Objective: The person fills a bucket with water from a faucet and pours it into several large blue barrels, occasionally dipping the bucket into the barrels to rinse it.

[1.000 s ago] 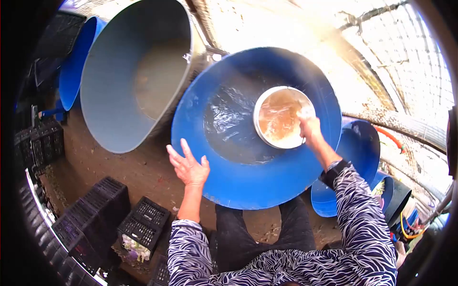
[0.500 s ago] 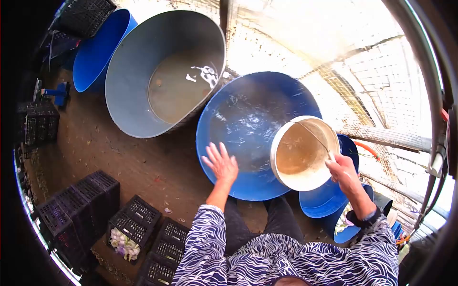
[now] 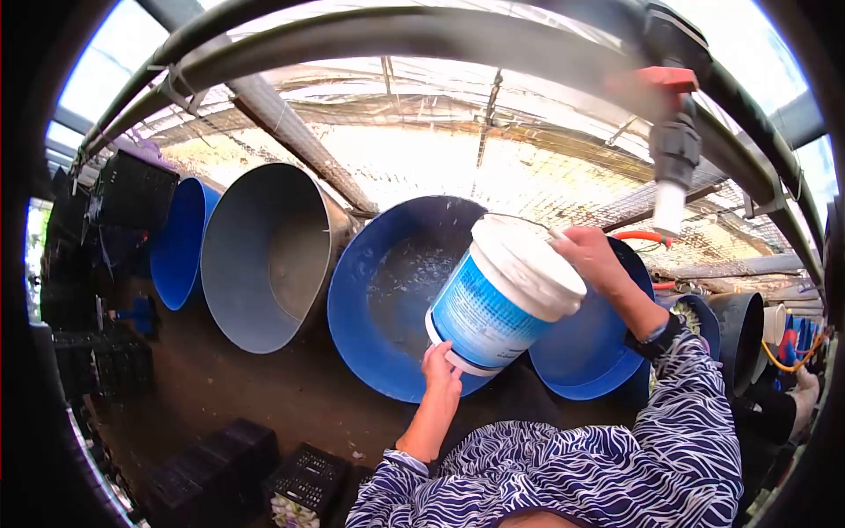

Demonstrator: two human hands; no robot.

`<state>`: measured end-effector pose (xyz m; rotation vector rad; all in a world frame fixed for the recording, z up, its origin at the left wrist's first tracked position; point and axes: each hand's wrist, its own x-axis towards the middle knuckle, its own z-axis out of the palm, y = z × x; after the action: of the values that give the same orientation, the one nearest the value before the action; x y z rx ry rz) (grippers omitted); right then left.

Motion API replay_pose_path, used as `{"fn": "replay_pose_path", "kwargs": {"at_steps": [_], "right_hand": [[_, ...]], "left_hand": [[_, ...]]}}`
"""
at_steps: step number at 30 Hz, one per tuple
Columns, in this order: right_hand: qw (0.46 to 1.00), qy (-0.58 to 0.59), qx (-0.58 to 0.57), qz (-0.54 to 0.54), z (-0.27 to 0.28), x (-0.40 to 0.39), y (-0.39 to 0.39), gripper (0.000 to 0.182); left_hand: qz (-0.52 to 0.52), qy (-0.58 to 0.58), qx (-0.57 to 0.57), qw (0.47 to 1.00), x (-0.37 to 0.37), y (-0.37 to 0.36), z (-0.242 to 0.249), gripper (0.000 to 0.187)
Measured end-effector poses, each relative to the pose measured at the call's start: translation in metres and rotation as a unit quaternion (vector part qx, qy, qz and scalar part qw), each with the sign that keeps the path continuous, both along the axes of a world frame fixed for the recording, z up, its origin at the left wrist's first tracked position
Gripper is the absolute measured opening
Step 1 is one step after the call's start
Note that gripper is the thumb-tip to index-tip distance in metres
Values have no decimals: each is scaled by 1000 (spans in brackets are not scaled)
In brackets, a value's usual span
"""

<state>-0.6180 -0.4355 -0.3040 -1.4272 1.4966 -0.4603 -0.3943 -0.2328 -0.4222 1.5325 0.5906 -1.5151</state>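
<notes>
Head view: left hand (image 3: 437,365) cups white bucket's (image 3: 502,295) base, right hand (image 3: 588,253) grips its rim at 1 o'clock; rigid, likely wet, heavy, above blue tub (image 3: 387,299)

One head-worn camera gives the only view, through a wide fisheye lens that bends the edges. It faces forward and slightly down, close over the hands and the bucket (image 3: 503,295) raised before it. Tubs (image 3: 387,299) lie farther below on the ground, and pipes (image 3: 396,35) arch near overhead.
</notes>
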Motion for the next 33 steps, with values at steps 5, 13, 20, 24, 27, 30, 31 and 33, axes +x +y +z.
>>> {"fn": "replay_pose_path", "kwargs": {"at_steps": [5,13,20,24,27,30,31,33], "right_hand": [[991,93,-95,12,-27,-20,-37,33],[995,21,-88,-30,-19,-60,-42,32],[969,136,-198,59,20,-51,6,21],[915,173,-346,116,5,-34,28,19],[870,234,-407,148,-6,-22,42,17],[876,246,-393,130,-6,-7,46,16],[874,238,-408,115,5,14,54,14],[869,252,-403,137,7,34,57,13]], "left_hand": [[-43,47,-111,992,-30,-56,89,29],[4,87,-294,952,-83,-107,212,59],[-86,37,-273,957,-64,-74,207,63],[-113,15,-222,968,-38,-53,137,59],[-93,4,-242,966,-36,-45,109,60],[-135,-176,-237,946,-26,-30,55,62],[-143,-246,-209,936,-13,-18,40,60],[-163,-399,-137,892,23,10,-4,58]]}}
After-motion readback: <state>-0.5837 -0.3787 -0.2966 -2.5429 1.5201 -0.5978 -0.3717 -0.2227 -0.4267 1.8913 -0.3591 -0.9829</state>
